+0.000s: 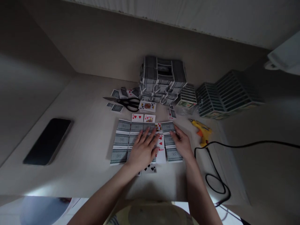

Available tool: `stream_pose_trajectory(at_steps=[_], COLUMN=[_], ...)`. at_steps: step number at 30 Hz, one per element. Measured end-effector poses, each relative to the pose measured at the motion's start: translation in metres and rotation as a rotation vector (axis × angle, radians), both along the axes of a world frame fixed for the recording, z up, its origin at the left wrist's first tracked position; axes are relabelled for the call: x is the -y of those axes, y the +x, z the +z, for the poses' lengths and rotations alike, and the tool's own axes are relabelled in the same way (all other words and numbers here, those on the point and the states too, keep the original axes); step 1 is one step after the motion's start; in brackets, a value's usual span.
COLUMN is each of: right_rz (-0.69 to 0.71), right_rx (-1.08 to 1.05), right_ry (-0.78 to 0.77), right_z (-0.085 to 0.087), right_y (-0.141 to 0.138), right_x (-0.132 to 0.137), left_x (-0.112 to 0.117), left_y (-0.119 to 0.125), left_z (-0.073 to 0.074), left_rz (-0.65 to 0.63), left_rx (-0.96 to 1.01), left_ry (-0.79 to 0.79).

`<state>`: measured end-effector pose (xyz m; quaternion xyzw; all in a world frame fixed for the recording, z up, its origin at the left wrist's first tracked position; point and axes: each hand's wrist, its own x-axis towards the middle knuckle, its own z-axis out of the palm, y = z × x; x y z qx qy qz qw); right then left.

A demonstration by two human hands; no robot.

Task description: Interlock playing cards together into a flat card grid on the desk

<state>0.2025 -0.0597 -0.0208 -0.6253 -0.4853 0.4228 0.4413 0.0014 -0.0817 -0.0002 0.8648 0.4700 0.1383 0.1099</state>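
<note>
Nearest, left hand (142,150) and right hand (184,145) lie flat, each grip open, holding nothing. On the desk (89,125), grid of cards (122,140) sits directly under both palms: left covers its middle, right its right edge. Glue gun (202,131) lies near, rightward.

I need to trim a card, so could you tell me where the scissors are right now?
In the head view, the scissors lie beyond the laid-out cards, left of a face card and in front of the card box.
</note>
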Motion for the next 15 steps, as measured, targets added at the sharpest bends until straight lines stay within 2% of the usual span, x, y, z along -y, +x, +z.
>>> stream_pose_trajectory(at_steps=[15], right_rz=[-0.003], right_rx=[-0.047], right_ry=[-0.041], right_z=[0.0017], right_y=[0.0008], right_x=[0.0001], left_x=[-0.0016], left_y=[0.0000], left_z=[0.0018], left_rz=[0.000], left_rx=[0.035], left_ry=[-0.008])
